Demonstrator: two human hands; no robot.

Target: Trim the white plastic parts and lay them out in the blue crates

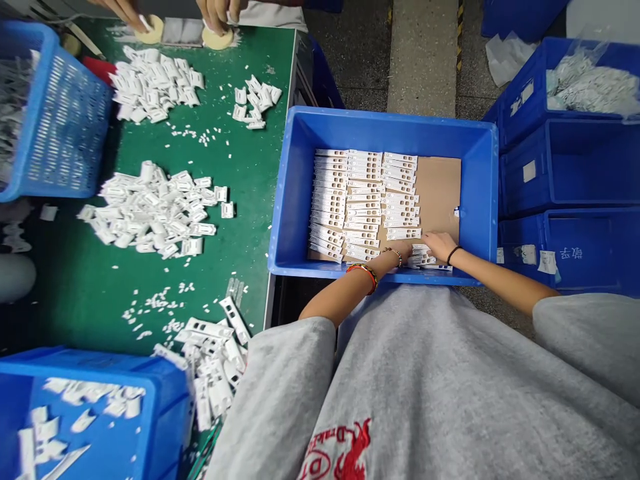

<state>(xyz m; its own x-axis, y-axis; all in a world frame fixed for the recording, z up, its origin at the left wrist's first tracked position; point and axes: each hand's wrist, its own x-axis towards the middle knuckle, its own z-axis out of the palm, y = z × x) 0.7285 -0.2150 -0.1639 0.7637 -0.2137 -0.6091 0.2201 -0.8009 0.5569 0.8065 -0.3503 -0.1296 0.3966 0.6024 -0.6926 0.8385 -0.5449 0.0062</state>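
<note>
A large blue bin [390,119] is in front of me, with a brown cardboard sheet [440,180] on its bottom. White slotted plastic strips [364,200] lie on the cardboard in three columns. At the bin's near side, my left hand [401,251] and my right hand [437,245] are on either side of a small group of white strips [421,256]. The fingers of my right hand are bent against the group's right end. My left hand touches its left end, its fingers partly hidden.
Left of the bin, a green table [250,160] carries piles of white parts [155,210]. A blue basket [70,127] and another blue bin [165,400] stand there. Another person's hands [217,13] hold round pads at the table's far edge. Stacked blue bins [525,167] stand right.
</note>
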